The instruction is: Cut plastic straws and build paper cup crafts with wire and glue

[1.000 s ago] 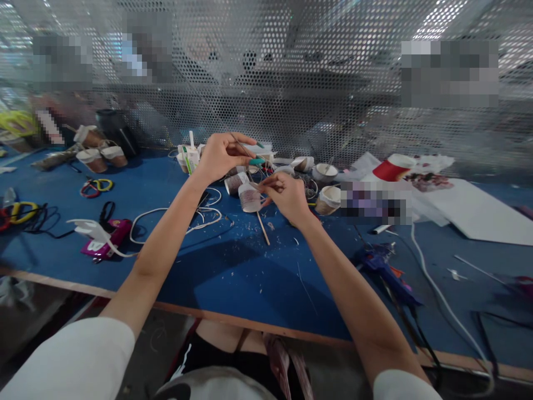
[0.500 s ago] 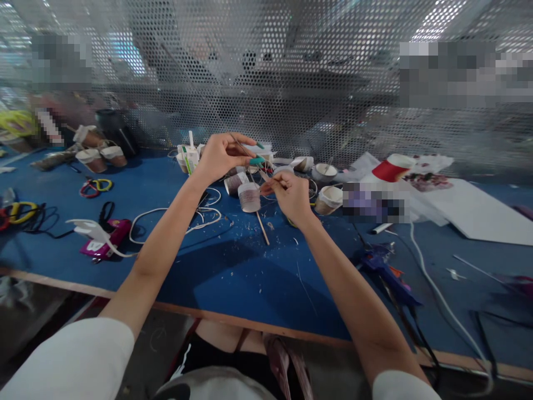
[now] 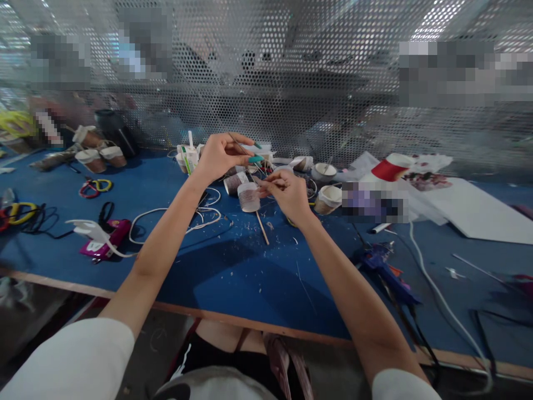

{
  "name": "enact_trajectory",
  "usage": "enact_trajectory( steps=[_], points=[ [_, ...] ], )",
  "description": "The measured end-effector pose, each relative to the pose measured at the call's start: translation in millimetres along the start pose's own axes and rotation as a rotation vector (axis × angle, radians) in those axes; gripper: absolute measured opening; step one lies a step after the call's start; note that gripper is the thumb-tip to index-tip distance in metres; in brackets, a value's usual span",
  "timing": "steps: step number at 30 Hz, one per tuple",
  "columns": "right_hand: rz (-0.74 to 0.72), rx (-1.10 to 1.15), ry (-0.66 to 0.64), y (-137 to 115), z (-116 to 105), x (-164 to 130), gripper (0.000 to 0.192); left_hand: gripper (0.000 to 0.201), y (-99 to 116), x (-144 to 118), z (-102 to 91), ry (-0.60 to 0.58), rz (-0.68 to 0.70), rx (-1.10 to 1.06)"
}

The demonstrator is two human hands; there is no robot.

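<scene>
My left hand point(image 3: 220, 156), with long green nails, is closed in a pinch around a thin dark rod point(image 3: 239, 145). The rod slants down toward my right hand point(image 3: 289, 191), whose fingertips are pressed together; whatever they hold is too small to make out. Just left of those fingertips stands a pale spool of thread point(image 3: 249, 197). Behind it a brownish spool point(image 3: 233, 183) lies tilted. From under the pale spool a thin wooden stick point(image 3: 262, 228) points toward me on the blue table point(image 3: 233, 278).
On the left are a magenta device point(image 3: 106, 239), scissors point(image 3: 95, 188) and paper-lined cups point(image 3: 92, 161). White cable point(image 3: 154, 211) loops near my left forearm. To the right lie a blue glue gun point(image 3: 389, 272) and a white board point(image 3: 487, 211). Perforated metal point(image 3: 266, 72) rises behind.
My right hand has shifted very slightly left, its fingertips closer to the pale spool. My left hand stays almost in place with the rod.
</scene>
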State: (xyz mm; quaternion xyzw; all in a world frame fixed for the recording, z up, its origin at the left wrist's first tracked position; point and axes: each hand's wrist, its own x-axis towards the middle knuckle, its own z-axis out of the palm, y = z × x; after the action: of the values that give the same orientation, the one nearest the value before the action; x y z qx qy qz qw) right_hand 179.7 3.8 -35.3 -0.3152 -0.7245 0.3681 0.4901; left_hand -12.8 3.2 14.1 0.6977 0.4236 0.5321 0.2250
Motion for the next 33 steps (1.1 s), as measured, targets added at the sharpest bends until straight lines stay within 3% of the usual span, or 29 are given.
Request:
enact_trajectory(
  steps=[6,18,25,33],
  points=[
    [-0.019,-0.048,0.031,2,-1,0,0.032,0.031,2,-1,0.7,-0.007,0.0,-0.021],
    [0.076,0.211,-0.041,-8,-1,2,0.038,0.048,-11,1,-1.0,-0.023,0.177,0.105],
    [0.144,0.303,0.006,-10,2,1,0.037,0.087,-37,9,3.5,0.024,0.317,0.196],
    [0.306,0.447,0.029,-14,3,4,0.03,0.101,-35,6,4.5,0.072,0.396,0.197]
  ],
)
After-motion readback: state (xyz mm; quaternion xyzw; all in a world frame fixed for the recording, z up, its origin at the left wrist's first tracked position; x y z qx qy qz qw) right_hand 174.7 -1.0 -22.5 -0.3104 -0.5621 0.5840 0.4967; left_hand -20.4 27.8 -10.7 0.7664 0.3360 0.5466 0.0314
